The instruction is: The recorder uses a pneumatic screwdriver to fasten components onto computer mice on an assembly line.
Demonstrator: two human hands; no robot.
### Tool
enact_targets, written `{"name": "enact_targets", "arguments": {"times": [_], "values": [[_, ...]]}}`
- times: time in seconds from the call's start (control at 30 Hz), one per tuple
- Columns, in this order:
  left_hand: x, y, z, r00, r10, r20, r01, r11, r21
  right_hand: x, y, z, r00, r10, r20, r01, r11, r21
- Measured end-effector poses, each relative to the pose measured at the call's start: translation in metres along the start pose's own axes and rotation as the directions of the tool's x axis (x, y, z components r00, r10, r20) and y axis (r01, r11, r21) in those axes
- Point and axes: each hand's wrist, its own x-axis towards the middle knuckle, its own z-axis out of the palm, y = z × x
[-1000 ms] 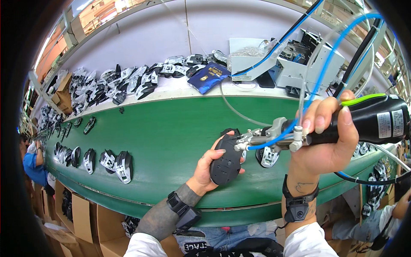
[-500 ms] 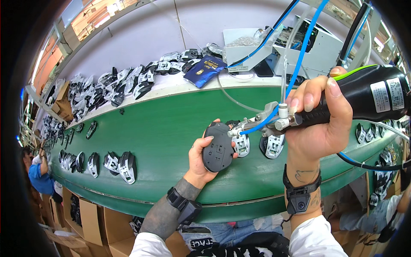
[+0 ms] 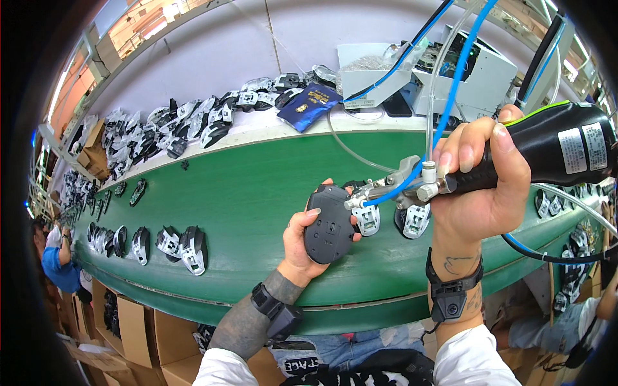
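The left hand (image 3: 302, 241) clenches a dark mouse shell (image 3: 329, 224) underside-up above the green surface (image 3: 244, 193). The right hand (image 3: 479, 186) grasps the black powered driver (image 3: 547, 151), tip at the shell's three o'clock edge. A tilted tip could slip off; the blue hose (image 3: 450, 83) may tug it.

Pretty bright, even overhead light with barely any shadows. Heavy fisheye though: the green tabletop (image 3: 244, 193) bows hard, corners go black, windows (image 3: 138, 19) top left blow out, and far edges look soft.
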Motion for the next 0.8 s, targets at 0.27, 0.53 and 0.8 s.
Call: {"name": "enact_targets", "arguments": {"times": [0.27,0.53,0.8], "values": [[0.008,0.0,-0.006,0.975,0.179,-0.131,-0.117,0.917,0.38,-0.001,-0.01,0.01,0.999,0.035,-0.04,-0.036,0.999,-0.029],[0.012,0.017,-0.021,0.957,0.191,-0.219,-0.174,0.98,0.096,-0.009,-0.015,0.019,0.994,0.089,0.06,-0.095,0.991,0.1],[0.013,0.019,-0.021,0.957,0.208,-0.204,-0.199,0.978,0.064,-0.014,-0.01,0.023,0.985,0.133,0.113,-0.145,0.984,0.103]]}}
